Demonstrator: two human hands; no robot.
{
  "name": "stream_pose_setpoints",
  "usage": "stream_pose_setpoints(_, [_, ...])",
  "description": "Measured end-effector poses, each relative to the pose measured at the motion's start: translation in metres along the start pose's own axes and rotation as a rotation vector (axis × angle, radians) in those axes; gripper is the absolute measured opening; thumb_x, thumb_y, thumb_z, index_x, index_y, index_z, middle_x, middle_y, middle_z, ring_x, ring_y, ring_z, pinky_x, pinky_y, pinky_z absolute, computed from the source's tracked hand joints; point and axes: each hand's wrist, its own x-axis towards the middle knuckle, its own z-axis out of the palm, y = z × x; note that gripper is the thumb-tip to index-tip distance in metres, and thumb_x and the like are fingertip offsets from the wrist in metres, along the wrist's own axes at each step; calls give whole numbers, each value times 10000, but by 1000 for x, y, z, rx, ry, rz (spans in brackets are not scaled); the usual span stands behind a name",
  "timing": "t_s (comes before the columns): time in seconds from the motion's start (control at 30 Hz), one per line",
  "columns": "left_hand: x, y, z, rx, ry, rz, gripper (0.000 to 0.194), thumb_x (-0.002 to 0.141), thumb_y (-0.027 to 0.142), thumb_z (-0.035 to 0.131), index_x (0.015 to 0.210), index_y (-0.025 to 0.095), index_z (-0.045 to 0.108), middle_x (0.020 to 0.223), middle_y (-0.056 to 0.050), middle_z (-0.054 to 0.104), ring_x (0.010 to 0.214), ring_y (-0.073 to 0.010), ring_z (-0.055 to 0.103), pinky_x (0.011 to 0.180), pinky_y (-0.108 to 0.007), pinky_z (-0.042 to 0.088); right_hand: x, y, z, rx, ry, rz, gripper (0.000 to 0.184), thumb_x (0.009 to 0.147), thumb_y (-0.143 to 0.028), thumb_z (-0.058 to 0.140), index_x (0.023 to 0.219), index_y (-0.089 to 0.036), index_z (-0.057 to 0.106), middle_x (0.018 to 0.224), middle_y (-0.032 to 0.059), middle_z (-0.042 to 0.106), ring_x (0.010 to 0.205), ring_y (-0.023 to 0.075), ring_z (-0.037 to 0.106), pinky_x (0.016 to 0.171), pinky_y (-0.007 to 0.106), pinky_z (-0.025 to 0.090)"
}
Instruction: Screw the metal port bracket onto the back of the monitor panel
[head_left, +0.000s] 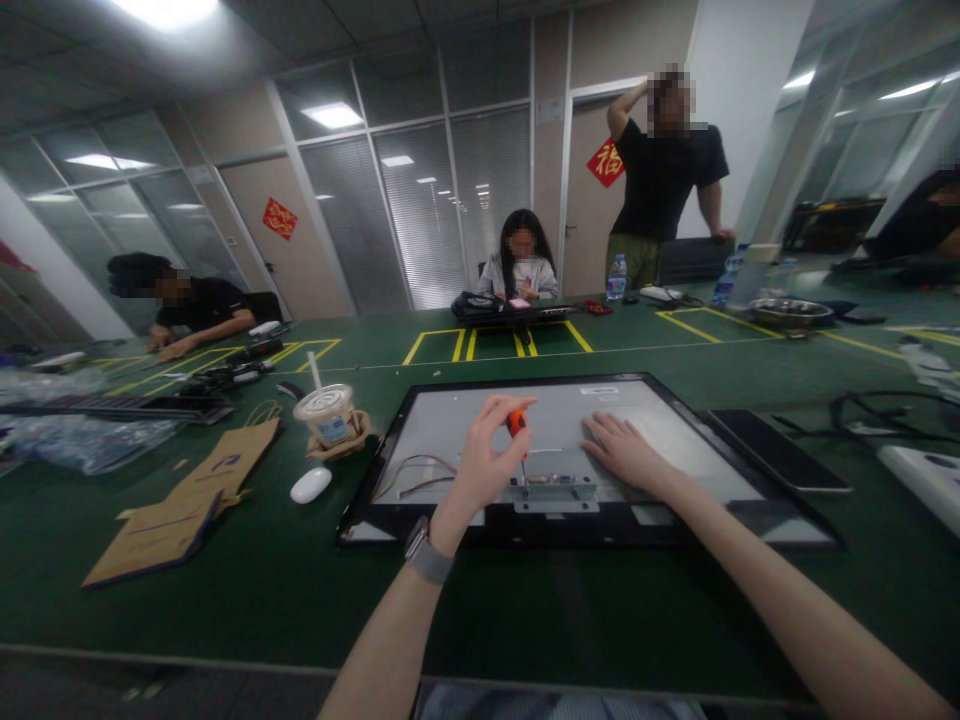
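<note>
Black-framed panel on a green table, left hand pinching an orange screwdriver over the panel's near-side metal bracket, right hand flat on the panel, fingers slightly spread

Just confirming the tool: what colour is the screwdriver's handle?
The screwdriver's handle is orange with black; see the head view.

The left hand hides part of the orange screwdriver, whose tip is too small to place against the metal bracket. The right hand covers a patch of the panel. The view's right edge cuts off a white device and a blurred person; its left edge crops clear plastic wrapping. Print on the cup is too small to read.
</note>
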Motion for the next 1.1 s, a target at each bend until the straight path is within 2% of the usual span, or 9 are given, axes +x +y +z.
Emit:
stream_pose_setpoints(0.07, [-1,-2,0,-125,-77,-72,452,919,155,531,1363,227,583,1217,-112,640,985,-184,670,874,-333,555,0,0,-1,-2,-5,0,604,1019,-491,297,1490,-174,502,1574,183,454,1443,360,412,1160,540,328])
stream_pose_setpoints(0.13, [-1,-3,1,-134,-73,-114,489,921,166,552,1406,229,539,1205,-112,659,948,-178,682,850,-327,568,0,-1,-1,-11,-15,1,621,1022,-503,278,1498,-166,493,1579,184,447,1444,361,410,1161,535,328])
stream_pose_setpoints(0.3, [-1,-3,2,81,20,-21,383,869,194,668,1251,221,659,1057,-74,645,909,-179,647,873,-343,563,-1,-2,-3,-21,-21,2,631,1023,-510,281,1503,-156,489,1580,187,444,1448,365,404,1161,527,332])
stream_pose_setpoints(0.47, [-2,-2,6,-85,-35,-67,407,923,154,540,1323,217,586,1188,-116,636,971,-188,681,845,-331,593,0,-1,-1,-24,-14,-1,612,1024,-509,283,1493,-179,497,1577,176,454,1446,352,410,1160,528,335])
stream_pose_setpoints(0.63, [-2,-4,4,104,93,-8,324,823,201,732,1139,219,661,1018,-45,607,844,-152,631,758,-285,588,0,1,1,1,-4,-4,609,1022,-505,279,1498,-191,491,1579,172,452,1447,360,408,1158,551,333])
stream_pose_setpoints(0.73, [-2,-3,2,82,5,24,344,857,184,683,1195,222,629,1103,-72,610,937,-173,646,828,-307,583,0,0,-1,-5,-10,2,610,1021,-507,286,1500,-191,491,1580,170,451,1452,359,399,1162,549,327])
stream_pose_setpoints(0.83, [-2,-4,1,-34,-100,-53,450,899,115,559,1336,217,522,1165,-105,634,947,-175,686,831,-312,591,-1,-2,-3,-11,-29,9,631,1026,-511,278,1507,-158,485,1585,182,440,1460,362,383,1172,537,312])
stream_pose_setpoints(0.93, [-2,-8,1,-3,-63,-70,451,883,126,609,1316,221,528,1078,-71,648,858,-157,688,784,-295,594,-1,-3,-4,-12,-28,13,624,1029,-514,276,1508,-173,485,1583,173,446,1457,356,391,1171,536,313])
stream_pose_setpoints(1.1, [-3,-8,-1,161,-19,50,415,826,164,724,1217,240,610,1071,-43,602,887,-159,640,836,-313,583,-1,-3,-3,-19,-31,8,627,1027,-511,280,1511,-165,479,1583,182,443,1457,363,389,1171,540,310])
